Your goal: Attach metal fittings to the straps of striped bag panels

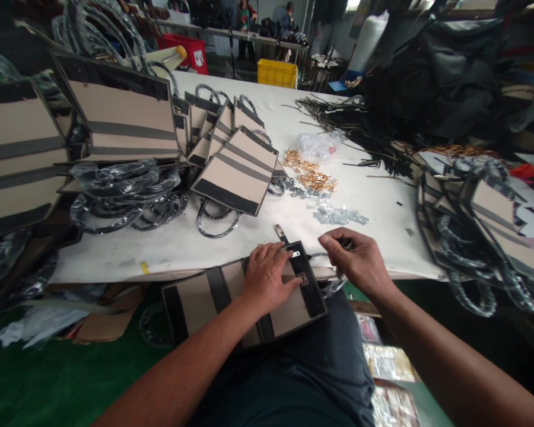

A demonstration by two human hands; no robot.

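Observation:
A flat handbag panel (pixel 286 313) in beige with dark bands lies across my lap against the table edge. My left hand (pixel 267 276) rests flat on it, fingers spread, its thumb by a small metal plate (pixel 302 278) on the dark end band. A white metal piece (pixel 296 254) shows near the index fingertip. Beyond that hand, a dark strap with a metal clasp (pixel 280 232) sticks out over the table. My right hand (pixel 353 258) is closed to the right of the panel, above the table edge; something dark shows between its fingers, but its kind is hidden.
Bag panels with plastic-wrapped handles (pixel 129 190) are heaped at the left. Gold fittings (pixel 315 178) and flat silver pieces (pixel 338 213) lie on the white table (pixel 382 237). Dark straps (pixel 374 136) pile up behind; more bag pieces (pixel 493 204) stand at the right.

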